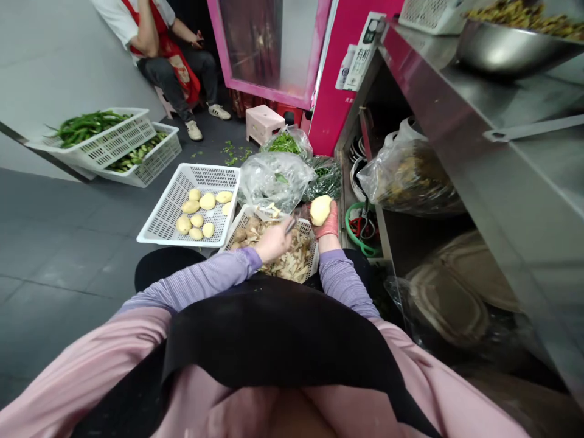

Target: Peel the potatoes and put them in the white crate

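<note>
My left hand (272, 242) is closed around the handle of a peeler (291, 224), slightly blurred, over a white basket (314, 244). To its right, my right hand (330, 226), in a reddish glove, grips a pale peeled potato (320, 210) above the basket's far right corner. Heaped in the basket are potato peelings (292, 258), with several brown unpeeled potatoes (252, 228) at its left side. Several peeled potatoes (207, 201) lie in a larger white crate (157, 229) at the left. The peeler's tip and the potato are apart.
Plastic bags (276, 179) of greens sit beyond the basket. A steel shelf unit (456, 115) closes off the right side, near a green basket (365, 243) with scissors. Vegetable crates (137, 146) stand at far left. A seated person (176, 67) and a pink stool (263, 123) are at the back.
</note>
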A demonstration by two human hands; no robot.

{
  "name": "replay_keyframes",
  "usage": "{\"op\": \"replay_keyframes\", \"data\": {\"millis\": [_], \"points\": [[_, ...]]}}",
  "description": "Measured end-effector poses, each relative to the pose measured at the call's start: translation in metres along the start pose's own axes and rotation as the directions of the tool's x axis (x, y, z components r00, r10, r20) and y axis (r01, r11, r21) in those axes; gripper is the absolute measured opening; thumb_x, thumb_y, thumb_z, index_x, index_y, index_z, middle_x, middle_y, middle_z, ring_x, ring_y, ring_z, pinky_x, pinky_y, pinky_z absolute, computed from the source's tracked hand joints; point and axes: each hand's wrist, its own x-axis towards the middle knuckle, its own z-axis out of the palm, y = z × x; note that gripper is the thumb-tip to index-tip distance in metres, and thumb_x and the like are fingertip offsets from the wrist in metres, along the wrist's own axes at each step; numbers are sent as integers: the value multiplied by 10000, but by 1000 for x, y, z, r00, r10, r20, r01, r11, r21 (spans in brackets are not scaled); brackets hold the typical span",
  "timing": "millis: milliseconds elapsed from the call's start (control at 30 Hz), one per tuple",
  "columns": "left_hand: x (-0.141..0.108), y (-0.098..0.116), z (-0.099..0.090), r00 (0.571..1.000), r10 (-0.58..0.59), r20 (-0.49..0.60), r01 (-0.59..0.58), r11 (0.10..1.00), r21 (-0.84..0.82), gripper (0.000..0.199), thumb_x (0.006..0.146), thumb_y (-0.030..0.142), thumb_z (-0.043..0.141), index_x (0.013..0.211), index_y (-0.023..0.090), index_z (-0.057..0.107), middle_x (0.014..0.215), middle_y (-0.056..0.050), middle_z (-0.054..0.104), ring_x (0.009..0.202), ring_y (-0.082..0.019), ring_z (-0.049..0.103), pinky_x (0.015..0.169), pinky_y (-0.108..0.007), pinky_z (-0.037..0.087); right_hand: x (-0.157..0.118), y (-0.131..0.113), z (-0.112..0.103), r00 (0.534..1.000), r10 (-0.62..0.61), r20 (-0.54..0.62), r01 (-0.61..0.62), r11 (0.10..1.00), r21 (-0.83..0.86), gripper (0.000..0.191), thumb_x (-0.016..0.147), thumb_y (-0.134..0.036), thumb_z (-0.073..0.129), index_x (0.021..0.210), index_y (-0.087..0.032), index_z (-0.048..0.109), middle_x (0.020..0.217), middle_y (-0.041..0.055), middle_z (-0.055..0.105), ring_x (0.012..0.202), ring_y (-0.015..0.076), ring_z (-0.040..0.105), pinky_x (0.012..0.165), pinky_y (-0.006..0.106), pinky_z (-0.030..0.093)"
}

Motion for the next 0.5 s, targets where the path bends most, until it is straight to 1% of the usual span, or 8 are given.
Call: {"op": "replay_keyframes", "data": {"millis": [67,133,167,267,333,367,433,500], "points": [[19,3,-11,996,3,-92,-4,1000,-10,587,984,122,491,1570,100,524,1378,-179,728,1271,-282,711,1143,-380,529,-2,1,2,999,48,-8,-47,998,31,456,1020,-562,485,1205,-237,747,745,-26,785,653,158,726,631,283,624],[32,8,-10,996,16,-90,-18,1000,-18,599,979,114,495,1577,99,516,1390,-181,721,1280,-281,706,1149,-376,520,-6,6,5,997,71,4,-71,995,68,445,1016,-564,470,1143,-247,755,739,-27,782,649,157,721,619,283,614],[32,10,-3,997,3,-76,-4,1000,-21,613,983,118,492,1595,95,491,1362,-186,733,1255,-282,719,1135,-379,529,-7,8,6,997,71,0,-71,994,83,448,1016,-565,453,1114,-251,757,734,-30,779,648,156,719,621,283,612],[12,10,28,999,-44,-14,44,999,-29,648,1006,149,475,1648,92,404,1232,-183,779,1149,-282,763,1078,-397,565,-7,13,6,996,71,-57,-69,997,44,502,1009,-602,406,1067,-252,762,716,-29,769,629,158,702,619,285,602],[-6,5,44,999,-28,30,29,999,-39,639,1003,162,483,1638,108,428,1207,-169,788,1125,-283,769,1070,-408,575,-5,13,4,989,63,-131,-62,998,12,532,1006,-628,395,1067,-249,763,701,-26,760,611,163,684,628,295,604],[-12,1,47,999,-11,42,14,999,-51,625,996,163,492,1619,114,461,1222,-166,786,1136,-284,766,1078,-412,573,-4,12,3,986,52,-158,-50,999,18,531,1007,-628,394,1068,-249,761,692,-27,752,604,163,676,629,295,603],[-13,-5,41,1000,8,5,-7,996,-94,602,984,167,508,1584,109,513,1282,-166,771,1194,-284,745,1113,-410,559,-2,9,1,989,42,-140,-34,998,62,522,1011,-622,385,1051,-250,749,672,-32,726,600,160,664,606,285,586],[-3,-9,23,996,-4,-93,-10,989,-149,592,976,172,517,1563,89,537,1356,-163,744,1265,-273,712,1153,-388,532,-3,5,-1,997,79,-4,-78,995,64,535,1004,-639,368,1014,-244,729,665,-27,703,598,158,648,561,267,552]]}}
